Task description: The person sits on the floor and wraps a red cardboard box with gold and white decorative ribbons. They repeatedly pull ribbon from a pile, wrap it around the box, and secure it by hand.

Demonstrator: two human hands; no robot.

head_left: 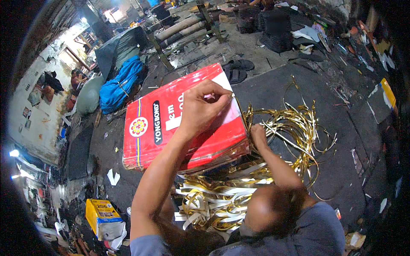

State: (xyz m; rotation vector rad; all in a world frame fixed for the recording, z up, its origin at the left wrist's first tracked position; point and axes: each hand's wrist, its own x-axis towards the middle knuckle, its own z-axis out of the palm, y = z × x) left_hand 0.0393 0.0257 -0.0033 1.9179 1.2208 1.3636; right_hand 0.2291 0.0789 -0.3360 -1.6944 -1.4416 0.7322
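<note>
A person crouches over a red box (171, 128) lying tilted on the dark floor (341, 141). The left hand (200, 109) rests on the box's top, fingers (220, 96) pinching its right edge. The right hand (258, 134) sits just right of the box, its fingers curled into tangled gold strips (294, 123); their grip cannot be told.

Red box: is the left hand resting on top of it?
Yes, the left hand lies on the red box, fingers pinched at its right edge.
</note>
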